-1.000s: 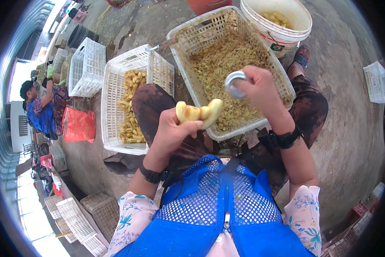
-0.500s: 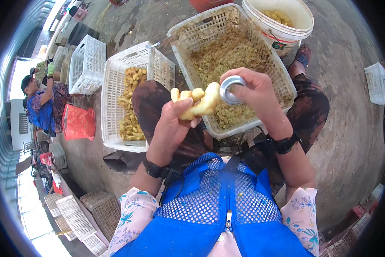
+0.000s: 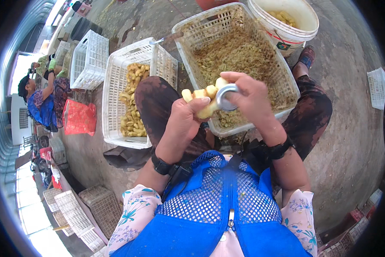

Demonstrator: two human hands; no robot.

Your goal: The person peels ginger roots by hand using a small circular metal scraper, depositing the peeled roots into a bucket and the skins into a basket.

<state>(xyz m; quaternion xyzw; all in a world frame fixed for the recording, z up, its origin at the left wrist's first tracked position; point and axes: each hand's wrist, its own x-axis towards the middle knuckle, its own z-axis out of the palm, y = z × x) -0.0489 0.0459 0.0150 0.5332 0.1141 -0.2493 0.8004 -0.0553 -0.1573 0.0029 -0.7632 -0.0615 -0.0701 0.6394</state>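
In my left hand is a knobby yellow ginger root, pinched between thumb and fingers. My right hand grips a round metal ring-shaped scraper, its rim against the ginger's right end. Both hands meet above the near-left edge of a dirty white crate that holds a layer of brown and yellowish peelings. A second white crate, left of my knee, contains many pieces of ginger.
A white bucket with ginger inside stands at the far right of the peelings crate. A knife-like tool lies across the crate rims. Leftward are another white crate, a red bag and a co-worker in blue.
The ginger has been turned in my left hand, and its tip now points up beside the scraper. My right hand has shifted, bringing the scraper lower and slightly left on the root.
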